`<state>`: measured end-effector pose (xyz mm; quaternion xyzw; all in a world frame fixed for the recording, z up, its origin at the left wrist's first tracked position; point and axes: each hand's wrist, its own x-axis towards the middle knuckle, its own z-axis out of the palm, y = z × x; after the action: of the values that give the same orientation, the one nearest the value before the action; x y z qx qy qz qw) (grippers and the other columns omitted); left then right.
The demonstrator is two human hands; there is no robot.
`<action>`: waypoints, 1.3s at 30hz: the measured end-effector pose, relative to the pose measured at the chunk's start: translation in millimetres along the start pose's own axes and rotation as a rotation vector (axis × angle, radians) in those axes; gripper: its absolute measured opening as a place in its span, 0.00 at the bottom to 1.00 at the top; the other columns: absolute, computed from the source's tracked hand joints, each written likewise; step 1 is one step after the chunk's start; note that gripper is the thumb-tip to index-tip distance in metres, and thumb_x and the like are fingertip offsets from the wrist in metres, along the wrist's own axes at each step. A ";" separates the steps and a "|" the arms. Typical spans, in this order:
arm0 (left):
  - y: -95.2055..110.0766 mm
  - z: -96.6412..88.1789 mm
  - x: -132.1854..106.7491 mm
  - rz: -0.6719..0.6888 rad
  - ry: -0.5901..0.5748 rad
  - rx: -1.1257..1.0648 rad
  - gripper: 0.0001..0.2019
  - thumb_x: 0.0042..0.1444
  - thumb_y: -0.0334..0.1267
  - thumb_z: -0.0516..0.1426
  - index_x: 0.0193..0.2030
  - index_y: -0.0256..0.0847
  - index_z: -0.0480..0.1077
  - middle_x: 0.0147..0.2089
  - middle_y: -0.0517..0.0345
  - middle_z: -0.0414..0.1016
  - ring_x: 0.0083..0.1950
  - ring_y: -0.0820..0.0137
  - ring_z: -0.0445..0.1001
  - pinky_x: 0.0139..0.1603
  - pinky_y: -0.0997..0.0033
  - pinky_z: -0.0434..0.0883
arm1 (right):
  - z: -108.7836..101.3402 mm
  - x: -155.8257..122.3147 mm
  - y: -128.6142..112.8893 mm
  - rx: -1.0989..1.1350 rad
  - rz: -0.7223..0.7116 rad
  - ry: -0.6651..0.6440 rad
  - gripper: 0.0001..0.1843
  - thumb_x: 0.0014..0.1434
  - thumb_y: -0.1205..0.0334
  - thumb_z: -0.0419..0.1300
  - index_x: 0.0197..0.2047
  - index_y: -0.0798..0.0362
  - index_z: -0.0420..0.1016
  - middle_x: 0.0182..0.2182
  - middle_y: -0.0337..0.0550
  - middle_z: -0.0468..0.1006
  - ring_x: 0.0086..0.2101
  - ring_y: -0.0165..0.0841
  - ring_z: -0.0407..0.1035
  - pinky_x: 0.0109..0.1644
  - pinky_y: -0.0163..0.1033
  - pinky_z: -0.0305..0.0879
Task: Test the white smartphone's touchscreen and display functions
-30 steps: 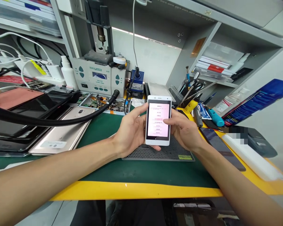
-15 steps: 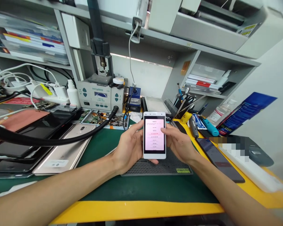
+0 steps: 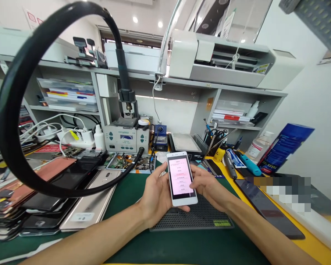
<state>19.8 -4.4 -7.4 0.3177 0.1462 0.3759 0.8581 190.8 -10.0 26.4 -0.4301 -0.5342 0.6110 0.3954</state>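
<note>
A white smartphone (image 3: 183, 201) is tilted slightly in front of me, its lit pinkish screen showing a list of text lines. My left hand (image 3: 157, 193) grips it from the left and from behind, with fingertips showing below its lower edge. Along the right edge sits my right hand (image 3: 209, 186), curled against the phone, its thumb over the lower right of the screen. Its fingers behind the phone are partly hidden. Under both hands lies a dark perforated pad (image 3: 191, 219) on a green mat (image 3: 165, 244).
Stacked phones (image 3: 89, 200) lie at the left beneath a thick black hose (image 3: 5, 106). Behind are a hot-air rework station (image 3: 127, 138) and a tray of circuit boards (image 3: 131, 162). To the right are a tool holder (image 3: 213, 141), a clear bottle (image 3: 259, 147) and a dark phone (image 3: 270, 209).
The view has tilted upward, showing more shelf and ceiling. The phone now leans slightly, and my right thumb has moved from the screen's upper right to its lower right.
</note>
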 end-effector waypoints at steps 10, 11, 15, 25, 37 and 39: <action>0.8 6.1 -0.1 0.014 0.033 0.035 0.33 0.60 0.60 0.46 0.55 0.32 0.70 0.41 0.45 0.71 0.40 0.58 0.72 0.28 0.64 0.72 | -2.9 -5.6 -4.0 -0.033 -0.044 -0.148 0.39 0.44 0.76 0.58 0.61 0.48 0.62 0.41 0.42 0.79 0.40 0.38 0.72 0.40 0.40 0.66; 0.9 6.6 0.2 0.012 0.032 0.035 0.33 0.60 0.60 0.46 0.54 0.31 0.70 0.40 0.45 0.71 0.39 0.59 0.72 0.28 0.65 0.72 | -2.5 -5.2 -3.2 -0.032 -0.053 -0.139 0.39 0.45 0.76 0.58 0.61 0.48 0.62 0.41 0.42 0.79 0.38 0.37 0.73 0.39 0.39 0.66; 1.6 8.0 2.7 -0.005 0.021 0.030 0.32 0.61 0.59 0.47 0.56 0.32 0.69 0.39 0.46 0.71 0.37 0.61 0.72 0.25 0.67 0.70 | -1.0 -2.3 0.5 -0.066 -0.047 -0.060 0.32 0.49 0.72 0.58 0.58 0.51 0.65 0.39 0.43 0.80 0.35 0.38 0.74 0.36 0.39 0.67; 2.1 10.7 4.2 -0.026 -0.003 0.104 0.32 0.62 0.59 0.44 0.58 0.33 0.67 0.42 0.43 0.73 0.39 0.58 0.74 0.27 0.66 0.71 | -5.2 5.9 9.6 0.031 0.010 0.083 0.27 0.62 0.41 0.52 0.51 0.53 0.73 0.38 0.48 0.80 0.37 0.41 0.73 0.37 0.42 0.65; 4.3 8.3 5.4 -0.040 0.031 0.024 0.32 0.61 0.59 0.47 0.62 0.35 0.64 0.40 0.47 0.73 0.36 0.60 0.74 0.25 0.65 0.71 | -8.3 0.5 5.6 0.001 -0.022 -0.048 0.32 0.49 0.68 0.58 0.59 0.49 0.64 0.42 0.46 0.78 0.40 0.40 0.73 0.36 0.39 0.66; 4.8 7.3 5.3 -0.044 0.045 0.018 0.33 0.61 0.59 0.48 0.62 0.34 0.64 0.38 0.48 0.73 0.34 0.61 0.73 0.25 0.66 0.71 | -8.8 -1.9 4.2 -0.018 -0.041 -0.093 0.39 0.43 0.73 0.59 0.61 0.48 0.62 0.43 0.45 0.78 0.40 0.40 0.73 0.36 0.37 0.67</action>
<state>24.3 -1.2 1.2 0.3133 0.1759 0.3628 0.8598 199.6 -9.5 21.9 -0.3935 -0.5662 0.6173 0.3788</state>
